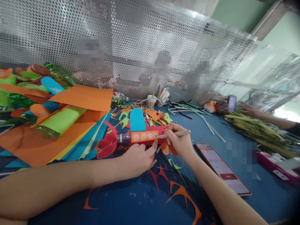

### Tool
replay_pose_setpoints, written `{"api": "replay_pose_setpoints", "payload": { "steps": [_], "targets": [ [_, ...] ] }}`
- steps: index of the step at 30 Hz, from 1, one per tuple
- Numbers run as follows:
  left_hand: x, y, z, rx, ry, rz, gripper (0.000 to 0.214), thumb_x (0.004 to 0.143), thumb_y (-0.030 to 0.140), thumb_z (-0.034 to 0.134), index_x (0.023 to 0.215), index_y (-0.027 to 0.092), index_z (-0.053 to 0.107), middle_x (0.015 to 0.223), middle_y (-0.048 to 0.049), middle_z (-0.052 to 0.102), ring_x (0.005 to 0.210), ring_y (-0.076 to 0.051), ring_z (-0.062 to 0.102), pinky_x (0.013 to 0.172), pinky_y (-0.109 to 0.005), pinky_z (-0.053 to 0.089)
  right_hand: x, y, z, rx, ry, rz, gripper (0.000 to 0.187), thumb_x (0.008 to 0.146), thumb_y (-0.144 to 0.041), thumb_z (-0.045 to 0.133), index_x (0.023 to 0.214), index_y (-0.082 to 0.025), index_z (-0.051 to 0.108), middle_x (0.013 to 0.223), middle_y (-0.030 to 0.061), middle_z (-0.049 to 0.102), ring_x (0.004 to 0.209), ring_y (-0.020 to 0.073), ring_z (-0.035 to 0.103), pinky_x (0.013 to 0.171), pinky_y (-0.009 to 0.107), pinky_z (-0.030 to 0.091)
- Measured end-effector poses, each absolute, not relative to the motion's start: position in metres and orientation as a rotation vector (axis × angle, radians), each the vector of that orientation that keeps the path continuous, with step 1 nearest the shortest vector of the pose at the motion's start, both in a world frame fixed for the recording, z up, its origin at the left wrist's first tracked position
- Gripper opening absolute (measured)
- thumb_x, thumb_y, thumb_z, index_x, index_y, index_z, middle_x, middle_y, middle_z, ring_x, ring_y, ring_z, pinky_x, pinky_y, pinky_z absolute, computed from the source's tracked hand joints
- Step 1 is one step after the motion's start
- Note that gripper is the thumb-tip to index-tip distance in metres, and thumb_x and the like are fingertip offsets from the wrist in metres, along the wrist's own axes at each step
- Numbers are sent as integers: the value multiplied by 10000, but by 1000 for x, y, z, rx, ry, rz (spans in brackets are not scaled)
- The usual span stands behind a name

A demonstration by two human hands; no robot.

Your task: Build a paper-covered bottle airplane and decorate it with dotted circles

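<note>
A plastic bottle (pixel 123 138) lies on its side, wrapped in red and orange paper. A row of pale round spots runs along its orange strip (pixel 142 136). A blue rounded paper flap (pixel 137 119) stands out from the far side, and red paper petals (pixel 108 145) sit by the neck. My left hand (pixel 140 157) is curled against the near side of the bottle, its index finger touching the strip. Pinched in my right hand (pixel 179 140) is a beige marker (pixel 181 133), its tip on the last spot. Orange paper tabs (pixel 165 148) show below the right hand.
Orange sheets (pixel 84 97), wrapped bottles (pixel 63 122) and coloured paper are piled left. Paper scraps (pixel 180 193) litter the table. A phone (pixel 221 168) lies right. Cups of pens (pixel 163 97) stand before a perforated metal screen (pixel 140 40). Another person's arm (pixel 264 115) reaches over dry stalks (pixel 260 128).
</note>
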State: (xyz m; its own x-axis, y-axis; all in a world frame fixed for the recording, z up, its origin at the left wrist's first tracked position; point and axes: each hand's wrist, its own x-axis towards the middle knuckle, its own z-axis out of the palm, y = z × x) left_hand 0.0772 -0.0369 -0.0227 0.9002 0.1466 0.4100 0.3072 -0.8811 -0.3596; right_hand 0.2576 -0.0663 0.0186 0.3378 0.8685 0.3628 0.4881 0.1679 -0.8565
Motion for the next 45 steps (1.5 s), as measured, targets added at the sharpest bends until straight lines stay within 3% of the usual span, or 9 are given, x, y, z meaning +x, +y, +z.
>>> {"api": "replay_pose_setpoints", "payload": {
  "steps": [20,45],
  "targets": [
    [77,-36,-24,-2601,-327,-531,419,945,358,361,1210,119,581,1313,-128,530,595,-163,583,442,-306,415,259,-65,18,-1462,-1276,421,250,728,-182,523,505,-217,416,336,-83,430,343,87,375,414,221,300],
    [77,-36,-25,-2604,-326,-543,407,943,351,369,1170,104,600,1315,-128,528,599,-172,590,438,-326,439,257,-65,19,-1435,-1262,454,236,717,-197,526,512,-219,412,330,-83,434,336,87,374,413,218,308]
  ]
}}
